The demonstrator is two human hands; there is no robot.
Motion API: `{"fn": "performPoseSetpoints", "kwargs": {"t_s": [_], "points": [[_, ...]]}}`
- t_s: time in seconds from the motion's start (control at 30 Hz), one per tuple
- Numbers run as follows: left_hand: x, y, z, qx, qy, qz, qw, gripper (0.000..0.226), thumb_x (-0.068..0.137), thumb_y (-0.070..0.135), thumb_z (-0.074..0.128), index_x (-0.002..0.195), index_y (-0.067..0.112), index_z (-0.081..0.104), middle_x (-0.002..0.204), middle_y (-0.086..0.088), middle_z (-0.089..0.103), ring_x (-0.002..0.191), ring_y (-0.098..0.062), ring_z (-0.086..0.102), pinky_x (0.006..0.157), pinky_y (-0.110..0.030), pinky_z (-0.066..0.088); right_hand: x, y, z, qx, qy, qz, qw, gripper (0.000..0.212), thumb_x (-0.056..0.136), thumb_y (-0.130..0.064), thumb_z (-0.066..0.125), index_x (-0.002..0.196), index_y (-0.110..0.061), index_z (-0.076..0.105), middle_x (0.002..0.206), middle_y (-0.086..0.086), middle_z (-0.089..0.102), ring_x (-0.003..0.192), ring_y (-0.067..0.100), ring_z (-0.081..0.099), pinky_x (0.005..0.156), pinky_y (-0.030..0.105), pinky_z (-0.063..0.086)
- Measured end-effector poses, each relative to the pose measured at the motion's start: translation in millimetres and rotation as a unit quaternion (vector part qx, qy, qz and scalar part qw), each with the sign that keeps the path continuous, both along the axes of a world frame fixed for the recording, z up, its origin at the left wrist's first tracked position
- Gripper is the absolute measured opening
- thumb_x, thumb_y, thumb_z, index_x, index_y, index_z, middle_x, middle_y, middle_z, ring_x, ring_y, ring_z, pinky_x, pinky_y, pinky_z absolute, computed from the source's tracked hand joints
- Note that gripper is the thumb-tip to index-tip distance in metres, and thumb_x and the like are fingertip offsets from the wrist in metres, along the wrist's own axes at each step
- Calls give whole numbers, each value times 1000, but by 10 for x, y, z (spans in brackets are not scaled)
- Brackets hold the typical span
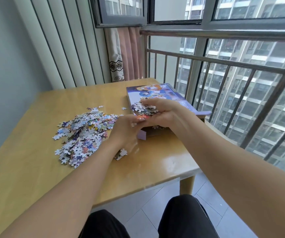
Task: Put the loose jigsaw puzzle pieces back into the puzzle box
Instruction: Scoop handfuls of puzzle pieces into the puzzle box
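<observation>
The right hand (157, 110) is cupping a good handful of puzzle pieces (142, 107), fingers curled around the clump, and it's hovering right over the near end of the puzzle box (157, 93). The box is sitting on the far right part of the wooden table (40, 117), close to the window railing (224, 64), with its cartoon-printed top facing up and a purple flap (142, 134) sticking out at the near end. The left hand (124, 129) is reaching in just beside the right one, fingertips touching its underside; it's pretty blurred, so I can't tell if it's gripping anything. Most of the loose pieces (83, 133) are still lying in a big messy pile on the table, left of the box, with a few strays around the edges.
</observation>
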State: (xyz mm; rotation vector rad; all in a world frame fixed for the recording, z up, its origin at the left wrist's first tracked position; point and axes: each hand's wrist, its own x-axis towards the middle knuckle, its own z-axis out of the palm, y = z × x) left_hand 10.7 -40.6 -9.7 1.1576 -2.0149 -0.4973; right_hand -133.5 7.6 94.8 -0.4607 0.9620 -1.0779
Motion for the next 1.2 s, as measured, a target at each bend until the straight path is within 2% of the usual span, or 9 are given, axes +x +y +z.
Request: {"fn": "performPoseSetpoints", "kwargs": {"t_s": [0.1,0.23,0.37,0.53,0.63,0.73,0.93,1.1,1.2], "points": [[-55,-55,125,-10,1,43,999,51,90,27,70,45,34,46,45,14,51,50,1,49,47,-18,31,-63,68,62,-17,-11,-2,1000,22,97,0,61,116,8,54,117,32,63,98,48,67,83,67,53],[-111,-117,252,40,30,96,994,51,89,16,63,42,29,46,39,16,46,47,-7,41,45,-27,25,-146,211,43,-36,-19,-41,998,31,93,4,63,124,8,56,122,30,64,94,43,71,66,54,61],[-169,-163,397,51,58,92,993,29,92,41,68,65,28,68,50,18,53,55,-7,47,51,-26,31,-282,335,-148,-21,-10,-63,998,10,94,3,63,104,3,61,113,24,67,97,33,69,75,46,59],[-197,-210,504,46,71,96,992,37,91,49,66,61,28,67,60,9,56,64,-16,49,57,-29,32,-475,327,-337,29,-10,-102,994,4,96,2,60,99,6,59,113,26,65,114,36,65,83,46,53],[-192,-209,561,46,77,94,992,29,90,52,65,78,28,76,58,13,58,61,-10,50,55,-27,33,-542,244,-348,53,-25,-120,991,10,97,0,60,96,9,59,97,26,65,90,33,67,75,44,54],[-175,-208,609,36,71,100,992,43,90,54,65,66,19,70,52,8,58,55,-10,49,52,-27,35,-536,177,-335,66,-34,-136,988,9,96,1,62,96,10,59,93,27,64,82,34,67,70,44,56],[-129,-191,632,39,78,97,991,47,89,54,65,75,10,74,66,-13,66,59,-19,46,57,-31,35,-444,53,-208,56,-45,-163,984,24,100,0,56,122,9,55,124,23,62,104,32,66,73,41,55],[-116,-182,705,35,77,96,992,45,90,55,65,77,14,76,68,-8,69,69,-29,59,60,-33,44,-359,-96,-134,38,-64,-213,974,22,103,2,46,123,7,54,125,21,62,119,33,62,98,44,52],[-128,-196,746,32,76,93,992,47,91,55,64,80,11,76,73,-11,70,78,-32,63,68,-38,50,-335,-228,-138,23,-29,-242,970,28,101,4,48,127,4,56,125,20,64,116,34,63,95,46,54]]}}
